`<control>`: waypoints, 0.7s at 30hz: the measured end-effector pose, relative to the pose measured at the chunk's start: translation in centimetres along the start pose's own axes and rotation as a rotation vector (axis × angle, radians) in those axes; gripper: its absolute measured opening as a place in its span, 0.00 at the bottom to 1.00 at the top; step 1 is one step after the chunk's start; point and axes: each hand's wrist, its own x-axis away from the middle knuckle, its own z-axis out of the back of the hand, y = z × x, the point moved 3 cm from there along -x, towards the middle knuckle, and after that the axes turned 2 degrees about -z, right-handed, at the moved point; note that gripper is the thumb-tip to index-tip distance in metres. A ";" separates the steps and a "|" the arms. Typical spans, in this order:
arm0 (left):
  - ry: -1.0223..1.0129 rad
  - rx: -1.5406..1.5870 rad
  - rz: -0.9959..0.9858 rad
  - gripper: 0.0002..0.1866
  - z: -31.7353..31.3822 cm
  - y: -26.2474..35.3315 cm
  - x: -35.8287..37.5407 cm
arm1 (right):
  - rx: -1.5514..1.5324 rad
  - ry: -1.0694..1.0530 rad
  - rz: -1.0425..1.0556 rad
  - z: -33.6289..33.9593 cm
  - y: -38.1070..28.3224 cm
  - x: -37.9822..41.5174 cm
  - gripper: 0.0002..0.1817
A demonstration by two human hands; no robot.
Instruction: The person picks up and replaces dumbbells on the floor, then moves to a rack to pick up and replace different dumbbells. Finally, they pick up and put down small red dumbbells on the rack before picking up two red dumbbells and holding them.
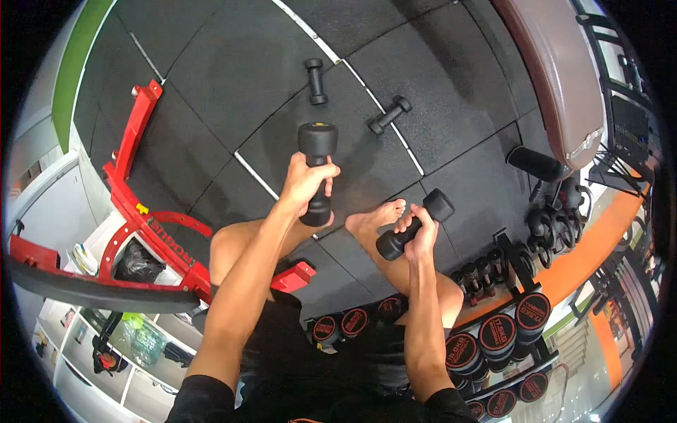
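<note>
My left hand is wrapped round the handle of a black dumbbell, held in front of me with its length running away from my body. In my right hand is a second black dumbbell, tilted, its far head up to the right and its near head to the lower left. Both sets of fingers are closed on the handles. Beyond them, two smaller black dumbbells lie on the floor: one straight ahead, the other farther right, across a white line.
A red bench frame stands at my left, with white shelves behind it. Racked dumbbells with orange markings are at lower right. A brown padded bench and kettlebells stand at right. Black mats cover the floor.
</note>
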 end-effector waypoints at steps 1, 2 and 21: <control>0.003 -0.034 0.011 0.07 0.2 -1.0 -1.6 | -0.028 0.045 0.006 0.2 0.2 -1.0 0.08; 0.005 -0.067 0.018 0.07 0.4 -1.8 -3.4 | -0.019 0.063 0.020 0.5 0.8 -2.2 0.08; 0.235 -0.801 -0.112 0.25 1.2 -12.2 -24.5 | -0.243 0.360 -0.144 9.3 10.6 -23.3 0.08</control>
